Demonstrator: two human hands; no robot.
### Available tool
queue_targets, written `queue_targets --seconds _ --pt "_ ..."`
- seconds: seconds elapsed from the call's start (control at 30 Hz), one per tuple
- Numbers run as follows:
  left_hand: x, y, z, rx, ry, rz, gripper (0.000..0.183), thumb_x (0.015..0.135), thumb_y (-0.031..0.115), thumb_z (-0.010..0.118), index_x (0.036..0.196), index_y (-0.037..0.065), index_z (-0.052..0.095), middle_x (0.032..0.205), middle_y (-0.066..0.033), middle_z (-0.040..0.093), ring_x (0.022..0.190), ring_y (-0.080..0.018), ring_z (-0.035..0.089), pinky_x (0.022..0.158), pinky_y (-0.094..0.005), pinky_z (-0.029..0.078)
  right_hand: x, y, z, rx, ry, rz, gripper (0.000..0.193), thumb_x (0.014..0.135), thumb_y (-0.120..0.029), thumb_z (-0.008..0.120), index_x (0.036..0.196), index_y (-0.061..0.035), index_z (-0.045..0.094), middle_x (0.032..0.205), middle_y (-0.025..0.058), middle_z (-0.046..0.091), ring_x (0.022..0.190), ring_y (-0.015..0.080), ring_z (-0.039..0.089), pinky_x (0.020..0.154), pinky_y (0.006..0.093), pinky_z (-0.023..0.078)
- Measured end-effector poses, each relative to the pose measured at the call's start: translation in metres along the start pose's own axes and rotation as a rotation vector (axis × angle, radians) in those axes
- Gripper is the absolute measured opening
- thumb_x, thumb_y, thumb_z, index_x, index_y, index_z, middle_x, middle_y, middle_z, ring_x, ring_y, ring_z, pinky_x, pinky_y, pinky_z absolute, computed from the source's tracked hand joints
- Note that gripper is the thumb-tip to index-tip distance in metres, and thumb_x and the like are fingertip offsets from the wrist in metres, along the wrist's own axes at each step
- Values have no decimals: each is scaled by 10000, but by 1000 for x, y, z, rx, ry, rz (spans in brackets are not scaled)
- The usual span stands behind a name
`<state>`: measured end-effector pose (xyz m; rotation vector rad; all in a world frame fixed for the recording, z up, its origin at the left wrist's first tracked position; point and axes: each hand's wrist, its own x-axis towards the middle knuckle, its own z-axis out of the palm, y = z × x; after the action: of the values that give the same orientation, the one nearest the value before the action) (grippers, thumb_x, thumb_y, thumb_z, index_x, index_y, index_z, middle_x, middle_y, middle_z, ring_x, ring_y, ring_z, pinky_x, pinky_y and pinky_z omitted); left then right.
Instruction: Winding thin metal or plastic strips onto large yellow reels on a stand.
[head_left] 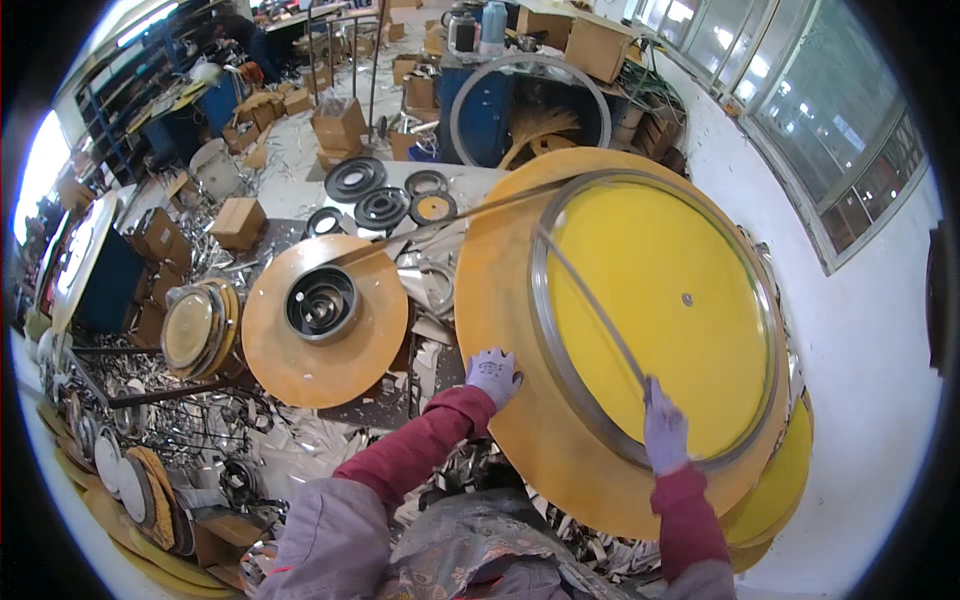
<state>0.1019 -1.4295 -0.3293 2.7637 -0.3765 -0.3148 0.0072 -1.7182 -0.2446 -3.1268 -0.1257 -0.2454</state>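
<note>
My left hand, in a pale lilac glove, lies against the lower left edge of a large orange disc, its fingers spread. My right hand, gloved alike, is closed around the lower end of a thin grey strip. The strip slants up and left across a round yellow plate to the grey ring about that plate. From the ring's top, a long grey band runs left to a smaller orange disc with a black hub.
Black round parts lie on the bench behind. Stacked yellow discs stand at the left. Metal scraps litter the floor. Cardboard boxes and a large upright hoop are farther back. A white wall closes the right side.
</note>
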Motion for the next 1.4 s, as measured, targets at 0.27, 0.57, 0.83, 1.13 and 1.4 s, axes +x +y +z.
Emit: queue_targets --seconds 0.27,0.57,0.83,1.13,1.4 --pt "-7 32 57 -873 -312 -107 598 771 194 545 1314 16 368 979 -201 629 803 -280 639 710 -375 510 83 -6 -43 1080 -50 604 472 790 -86 603 1253 -61 513 713 49 580 497 116 468 466 271 396" --pt "138 -79 123 -1110 7 -69 383 753 147 623 1106 3 585 878 -134 654 708 -239 610 662 -360 501 -131 89 12 991 360 845 446 817 -7 523 1263 -16 507 1105 -2 589 582 37 370 501 191 320" --pt "86 6 71 -1612 -47 -298 513 784 56 516 1265 -24 357 714 -91 535 561 -168 523 482 -297 430 -329 160 87 1064 767 1098 456 938 -228 477 1327 1 406 1121 136 564 968 207 564 813 303 477" --pt "44 50 135 -1374 -100 -3 602 808 108 591 1299 -39 275 1197 -231 469 1017 -301 546 866 -374 458 -268 109 69 374 335 1092 398 927 -128 421 1291 32 432 1281 188 496 1157 297 499 958 345 400" --pt "85 -14 23 -1140 662 36 598 783 81 595 1314 16 327 1127 -190 525 788 -224 527 701 -343 462 -278 131 68 433 369 1066 412 928 -154 428 1295 33 430 1310 183 473 1154 266 505 938 326 413"
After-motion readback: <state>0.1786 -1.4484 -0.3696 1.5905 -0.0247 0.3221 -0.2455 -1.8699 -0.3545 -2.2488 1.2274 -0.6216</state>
